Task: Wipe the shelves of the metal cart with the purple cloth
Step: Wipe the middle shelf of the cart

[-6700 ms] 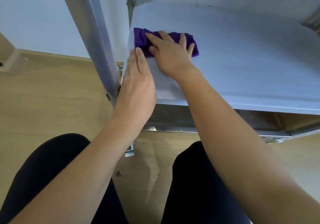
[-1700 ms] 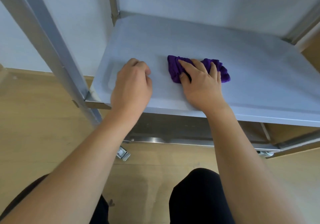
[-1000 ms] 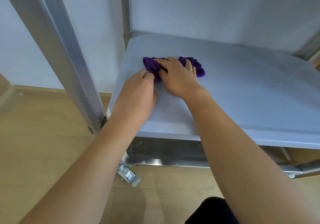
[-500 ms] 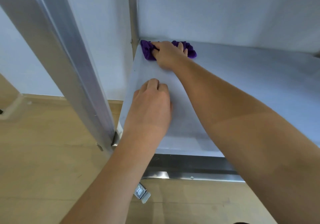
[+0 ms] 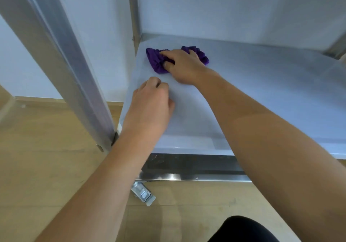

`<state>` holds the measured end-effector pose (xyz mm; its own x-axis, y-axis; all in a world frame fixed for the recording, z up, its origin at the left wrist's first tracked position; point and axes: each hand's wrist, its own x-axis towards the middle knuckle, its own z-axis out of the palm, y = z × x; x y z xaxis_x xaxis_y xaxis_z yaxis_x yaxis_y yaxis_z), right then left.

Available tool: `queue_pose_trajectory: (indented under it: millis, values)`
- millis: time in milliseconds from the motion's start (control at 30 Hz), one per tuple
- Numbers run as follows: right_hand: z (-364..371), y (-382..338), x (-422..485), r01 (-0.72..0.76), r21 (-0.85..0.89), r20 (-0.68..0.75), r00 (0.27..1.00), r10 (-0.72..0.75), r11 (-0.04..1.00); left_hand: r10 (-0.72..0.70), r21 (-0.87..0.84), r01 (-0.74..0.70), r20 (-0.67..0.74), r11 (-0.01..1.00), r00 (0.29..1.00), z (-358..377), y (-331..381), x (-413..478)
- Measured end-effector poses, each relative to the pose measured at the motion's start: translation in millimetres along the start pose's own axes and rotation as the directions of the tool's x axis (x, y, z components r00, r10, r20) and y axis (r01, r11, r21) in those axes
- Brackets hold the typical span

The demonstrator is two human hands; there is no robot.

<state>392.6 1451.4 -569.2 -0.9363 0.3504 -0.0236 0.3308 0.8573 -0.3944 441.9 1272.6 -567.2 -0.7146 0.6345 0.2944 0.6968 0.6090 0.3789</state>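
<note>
Pressing purple cloth (image 5: 157,61) near back-left post (image 5: 135,16), right hand (image 5: 184,66) fingers (image 5: 168,52) gripping it; left hand (image 5: 151,106) fisted on shelf (image 5: 262,91).

My right hand (image 5: 184,67) on the cloth (image 5: 157,62), back left on the shelf (image 5: 262,95), my left hand (image 5: 151,104) just before it, cart post (image 5: 61,63) further left

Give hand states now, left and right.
Left hand: closed, holding nothing, resting on the shelf.
Right hand: closed on the purple cloth.
</note>
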Motion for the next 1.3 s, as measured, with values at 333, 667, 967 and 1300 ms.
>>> queue_pose_trajectory:
  millis: [333, 667, 967, 1300]
  values:
    - [-5.7, 50.3, -67.4, 0.035, -0.012, -0.122, 0.992, -0.036, 0.999, 0.065, 0.14, -0.069, 0.034, 0.988, 0.997, 4.7, 17.0, 0.1]
    - [-20.8, 123.7, -80.2, -0.06, -0.059, -0.202, 0.978, 0.047, 0.996, 0.097, 0.16, -0.106, 0.062, 0.981, 0.993, 49.3, 120.8, -1.5]
    - [-66.6, 217.5, -135.3, -0.182, -0.077, -0.284, 0.947, 0.153, 0.98, 0.23, -0.055, -0.227, 0.081, 0.972, 0.97, 87.5, 207.8, 9.2]
    - [-111.6, 335.9, -176.6, -0.408, -0.013, -0.334, 0.863, 0.38, 0.913, 0.327, -0.14, -0.319, 0.041, 0.938, 0.944, 128.2, 252.6, 10.0]
